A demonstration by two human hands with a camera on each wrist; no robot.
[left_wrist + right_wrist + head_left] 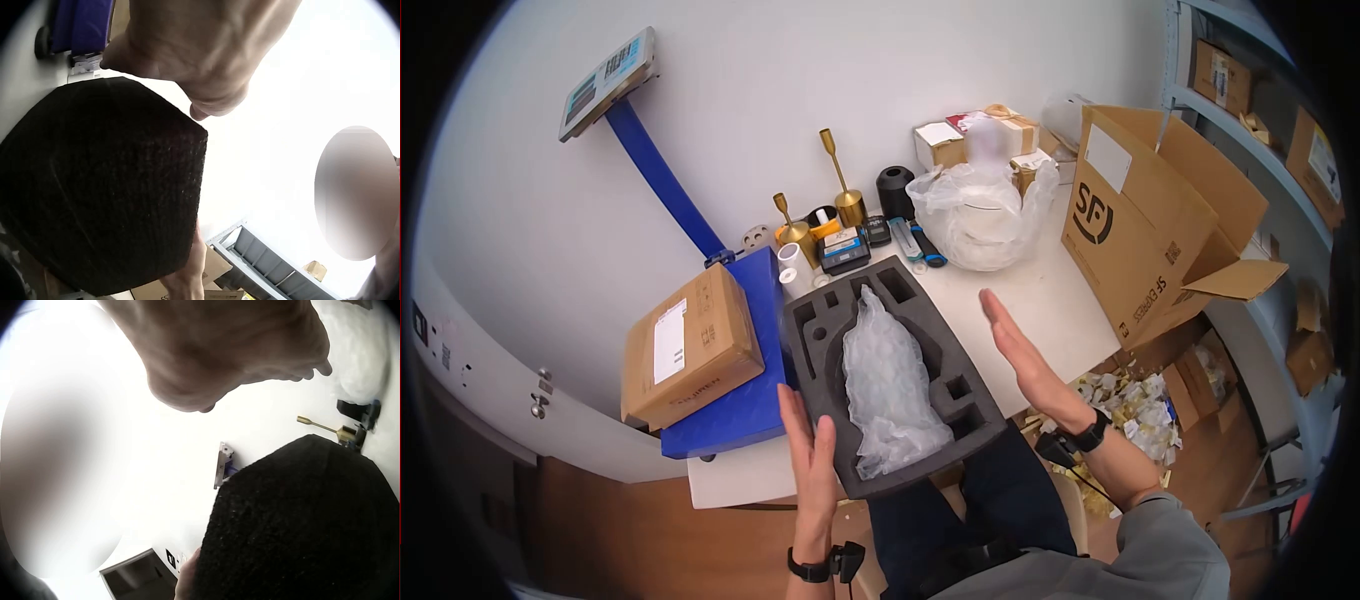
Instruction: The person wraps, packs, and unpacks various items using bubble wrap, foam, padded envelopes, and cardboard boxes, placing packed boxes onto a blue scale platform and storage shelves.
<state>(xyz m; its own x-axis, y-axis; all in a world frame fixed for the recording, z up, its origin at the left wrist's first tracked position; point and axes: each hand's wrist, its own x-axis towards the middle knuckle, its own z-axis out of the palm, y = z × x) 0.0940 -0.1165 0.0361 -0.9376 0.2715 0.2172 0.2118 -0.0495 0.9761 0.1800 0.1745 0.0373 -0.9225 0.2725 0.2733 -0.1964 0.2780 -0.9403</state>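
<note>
A dark grey foam insert [900,477] with cut-outs lies at the table's front edge, above the person's lap. In its central hollow sits an item wrapped in clear, wrinkled plastic [887,375]; the wrapping hides its shape. My left hand [808,455] is upright beside the insert's left edge, fingers straight and holding nothing. To the right of the insert, apart from it, my right hand [1032,362] is raised with straight fingers. Both wrist views show the dark foam wall [106,187] close below the palms, with the left hand [200,50] and right hand [231,353] each above it.
On the left a taped cardboard box [695,345] rests on a blue platform scale [765,290]. Behind the insert stand gold candlestick-like pieces [850,205], a black device [843,250] and a plastic-bagged white object [983,225]. An open SF carton [1135,225] stands right, near shelves [1240,130].
</note>
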